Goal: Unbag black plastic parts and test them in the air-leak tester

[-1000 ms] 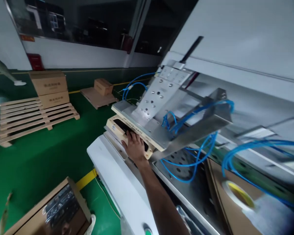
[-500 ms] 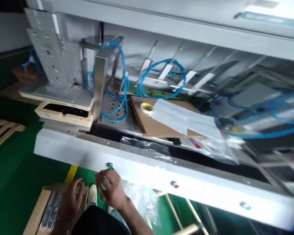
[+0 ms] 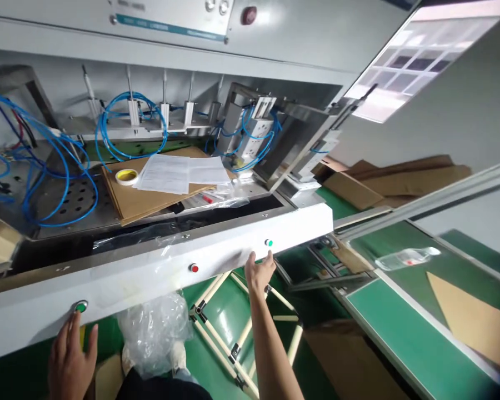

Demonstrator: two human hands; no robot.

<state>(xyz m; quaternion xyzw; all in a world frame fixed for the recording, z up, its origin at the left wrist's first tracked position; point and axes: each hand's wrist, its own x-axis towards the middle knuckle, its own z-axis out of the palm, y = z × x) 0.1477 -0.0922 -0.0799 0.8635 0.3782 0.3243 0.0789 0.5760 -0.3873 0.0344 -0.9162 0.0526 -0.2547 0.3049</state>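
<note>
Both my hands are open, gripping nothing — left hand fingertips at the left round green push-button, right hand just under the right round green push-button at one o'clock. A finger sliding off could miss its button — or stray toward the small red push-button between them.

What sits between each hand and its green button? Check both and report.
Nothing visible. The left hand has a fingertip reaching up to the left green button, and the right hand has its fingers just under the right green button on the white front panel.
</note>
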